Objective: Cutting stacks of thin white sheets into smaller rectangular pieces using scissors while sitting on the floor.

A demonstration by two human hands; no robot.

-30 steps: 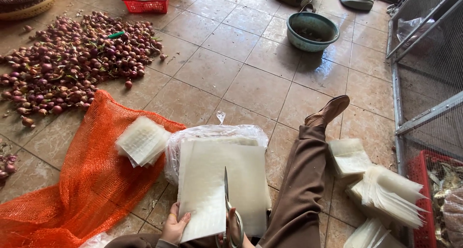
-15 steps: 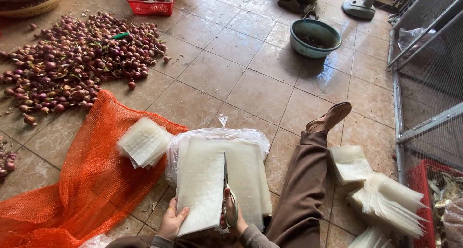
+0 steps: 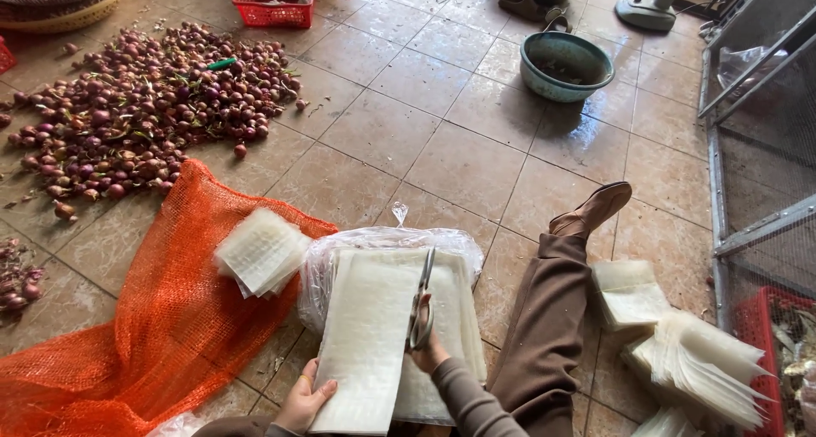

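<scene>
- Head view: the right hand (image 3: 429, 352) grips metal scissors (image 3: 421, 305), cutting a stack of translucent white sheets (image 3: 374, 335) on the lap, over the tiled floor (image 3: 442, 148).
- The left hand (image 3: 306, 399) pinches the stack's near edge; if the sheets slip, the cut could wander.

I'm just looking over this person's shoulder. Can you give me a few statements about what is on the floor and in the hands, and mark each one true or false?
1. The right hand holds a pair of scissors over a stack of pale translucent sheets. True.
2. The left hand rests on the green bowl. False: it grips the near edge of the sheets; the bowl stands far off on the tiles.
3. A small pile of cut sheets lies on the orange net sack. True.
4. The red onions are all packed in the net sack. False: they lie loose in a heap on the tiled floor.
5. The red basket stands beyond the onions. True.
</scene>
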